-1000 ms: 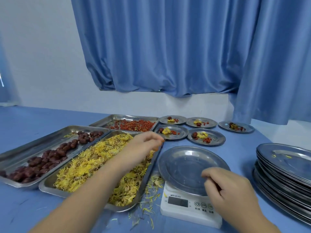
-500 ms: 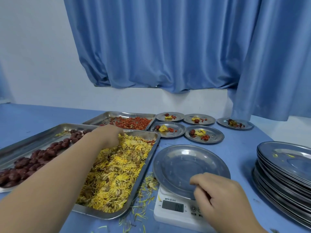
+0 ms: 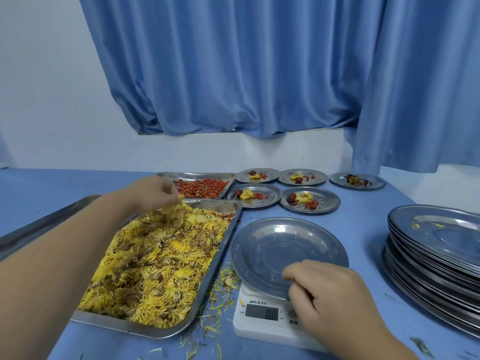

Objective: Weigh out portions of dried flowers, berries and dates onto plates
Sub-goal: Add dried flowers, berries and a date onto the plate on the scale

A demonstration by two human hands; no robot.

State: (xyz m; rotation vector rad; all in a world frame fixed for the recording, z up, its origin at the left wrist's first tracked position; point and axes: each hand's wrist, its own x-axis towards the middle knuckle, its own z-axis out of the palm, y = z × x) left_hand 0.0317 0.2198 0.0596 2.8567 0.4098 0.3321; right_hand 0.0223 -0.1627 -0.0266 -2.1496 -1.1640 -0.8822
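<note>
**Desk:** What is held in the left grip?

**Caption:** A tuft of dried flowers [image 3: 171, 210] is pinched between the closed fingertips of the left hand [image 3: 153, 193], at the far end of the flower tray [image 3: 124, 326] on the blue bench [image 3: 363, 229].

**Desk:** And the right grip?

**Caption:** The right hand [image 3: 332, 305] is seen knuckles-up, fingers curled at the near rim of the plate [image 3: 280, 245] set on the white scale [image 3: 249, 331]. Whether the rim is actually clasped cannot be told.

**Desk:** How is the tray laid?

**Caption:** Its long axis is run from near left to far right, just beside the scale. The left forearm is stretched along it, fingertips pointed down into the heap.

**Desk:** And beyond?

**Caption:** A berry tray [image 3: 197, 174] and five filled plates [image 3: 327, 201] are shown at the back, with a stack of plates [image 3: 441, 229] at right
</note>
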